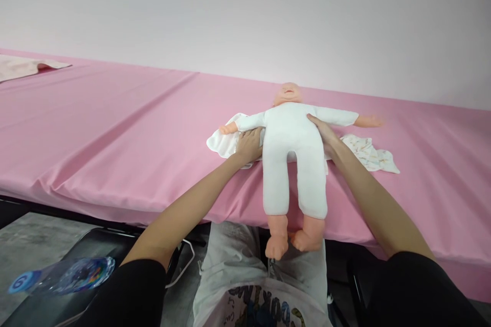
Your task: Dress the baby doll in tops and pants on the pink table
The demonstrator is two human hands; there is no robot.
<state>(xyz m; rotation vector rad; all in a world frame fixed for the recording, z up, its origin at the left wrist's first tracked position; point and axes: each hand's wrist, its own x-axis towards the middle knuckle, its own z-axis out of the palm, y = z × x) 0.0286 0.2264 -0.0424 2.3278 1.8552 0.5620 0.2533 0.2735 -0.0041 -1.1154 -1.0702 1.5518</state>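
Note:
A baby doll (293,158) in a white body suit lies on its back on the pink table (115,127), head toward the wall and bare feet hanging over the near edge. Under its torso lies a white patterned cloth (368,156), spread to both sides. My left hand (249,145) is curled against the doll's left flank, its fingers closed on the cloth and the doll's side. My right hand (324,133) presses on the doll's other flank below the armpit, fingers wrapped round the body.
A folded pale cloth (26,66) lies at the far left of the table. A plastic water bottle (65,276) with a blue cap rests on a dark chair at the lower left. My lap in grey trousers and a printed shirt shows below the table edge.

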